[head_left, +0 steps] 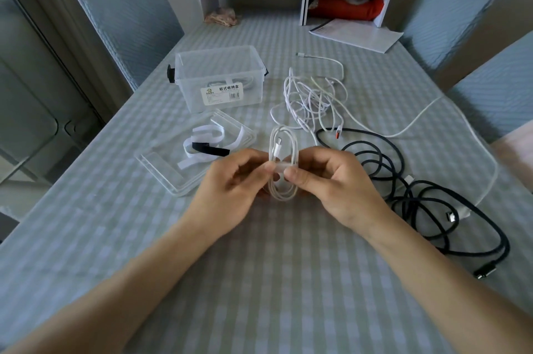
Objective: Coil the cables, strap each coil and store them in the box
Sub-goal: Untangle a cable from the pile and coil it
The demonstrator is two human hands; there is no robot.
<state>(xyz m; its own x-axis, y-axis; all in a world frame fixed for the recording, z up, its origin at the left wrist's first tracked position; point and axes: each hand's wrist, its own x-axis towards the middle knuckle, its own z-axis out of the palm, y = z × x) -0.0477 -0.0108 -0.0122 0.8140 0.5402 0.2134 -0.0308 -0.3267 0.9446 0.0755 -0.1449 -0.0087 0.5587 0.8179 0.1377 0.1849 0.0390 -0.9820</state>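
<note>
A small white coil [283, 165] is held up between both hands just above the surface [259, 281], its long axis running away from the person, near loop low, far loop high. Across its waist a pale strap [279, 167] is being wrapped. The left hand [233, 180] is closed in a pinch on the strap's left end, and the right hand [331, 180] is pinched on the coil and strap from the other side, thumb tip pressed against the band. So both grips are clamped, meeting at the coil's middle; whether the strap is already fastened cannot be told.

The clear box [220, 78] lies ahead and to the left of the coil, lid off, so the left hand is judged the nearer one for the drop. Something pale, seemingly a coil already stored, is seen through its wall. On its front label the characters 欧式收纳盒 can be read; the finer print beneath is too small.

The lid [161, 169] lies upturned just beside the left hand, with spare straps [207, 141], white and one black, resting in it. Still loose are a white tangle [311, 100] behind the coil and a black cable [418, 198] sprawled to the right, so plenty is judged left to do.
</note>
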